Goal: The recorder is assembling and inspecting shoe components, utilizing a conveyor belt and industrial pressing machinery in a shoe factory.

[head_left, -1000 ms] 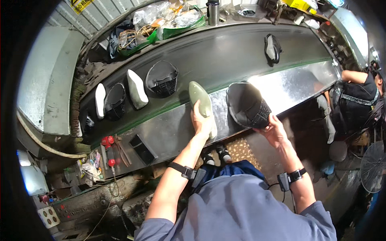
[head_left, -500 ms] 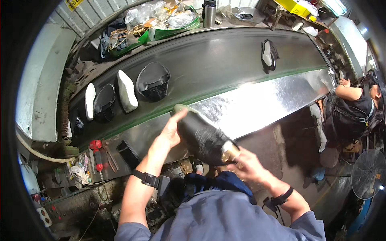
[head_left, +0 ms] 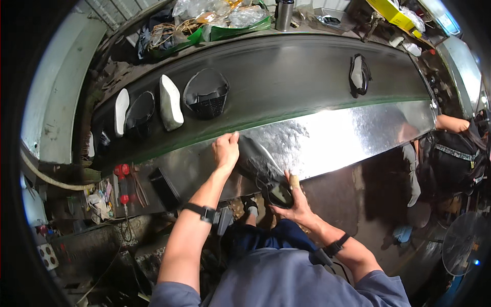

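Observation:
A black shoe upper (head_left: pixel 254 159) is held at a slant in front of me, over the near metal ledge. At its far, toe end my left hand (head_left: pixel 225 152) is closed, fingers curled on the edge. My right hand (head_left: pixel 298 205) grips the near, heel end, thumb up along the side. A greenish last (head_left: pixel 281 194) shows through the upper's opening; the rest of it is hidden inside. On the dark belt beyond lie a white-soled last (head_left: pixel 171 102) and an open black upper (head_left: pixel 206 94), with a similar pair to their left.
A black shoe (head_left: pixel 359 75) lies on the belt (head_left: pixel 286 66) at far right. The shiny metal ledge (head_left: pixel 353 135) runs along its near side. Red-handled tool (head_left: pixel 123 184) and dark phone-like slab (head_left: pixel 164 189) lie at left. A co-worker (head_left: pixel 452 158) and a fan (head_left: pixel 465 243) are at right.
The toe of the greenish last was bare beside my left hand; now black upper covers that end. My left hand has curled closed, and my right hand has shifted its grip round the heel.

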`<state>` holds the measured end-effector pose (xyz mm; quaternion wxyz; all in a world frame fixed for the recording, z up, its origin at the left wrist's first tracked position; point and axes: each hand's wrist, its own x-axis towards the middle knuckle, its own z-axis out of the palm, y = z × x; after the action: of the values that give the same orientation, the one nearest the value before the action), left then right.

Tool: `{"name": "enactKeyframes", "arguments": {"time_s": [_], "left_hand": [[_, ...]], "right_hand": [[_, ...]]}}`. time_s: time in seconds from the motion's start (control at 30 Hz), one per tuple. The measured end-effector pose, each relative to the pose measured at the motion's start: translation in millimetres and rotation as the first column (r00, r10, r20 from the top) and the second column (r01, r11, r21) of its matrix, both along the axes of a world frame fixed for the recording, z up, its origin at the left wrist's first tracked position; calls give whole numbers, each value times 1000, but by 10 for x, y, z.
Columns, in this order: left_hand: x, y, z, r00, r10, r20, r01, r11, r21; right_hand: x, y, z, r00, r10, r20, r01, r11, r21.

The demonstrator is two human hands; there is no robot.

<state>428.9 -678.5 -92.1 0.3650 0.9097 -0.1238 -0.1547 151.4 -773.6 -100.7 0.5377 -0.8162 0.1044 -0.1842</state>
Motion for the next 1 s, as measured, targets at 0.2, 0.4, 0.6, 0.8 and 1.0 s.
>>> {"name": "enactKeyframes", "arguments": {"time_s": [0.2,0.4,0.6,0.8,1.0], "left_hand": [[-412,-170,50,971,199,-135,-177,972,154],[-387,-68,-247,983,170,62,-172,985,20],[-269,127,51,956,277,-96,-274,961,43],[-428,939,760,911,409,-54,-412,896,-167],[-1173,2406,1443,694,720,4,-712,687,-144]], "right_hand": [[-179,-101,59,978,169,-122,-194,949,-248],[-93,-267,-220,925,347,-158,-361,930,-70],[70,-238,270,915,384,-123,-345,903,255],[937,-124,766,710,639,-298,73,354,932],[1028,1165,1327,588,783,-200,-238,405,883]]}}
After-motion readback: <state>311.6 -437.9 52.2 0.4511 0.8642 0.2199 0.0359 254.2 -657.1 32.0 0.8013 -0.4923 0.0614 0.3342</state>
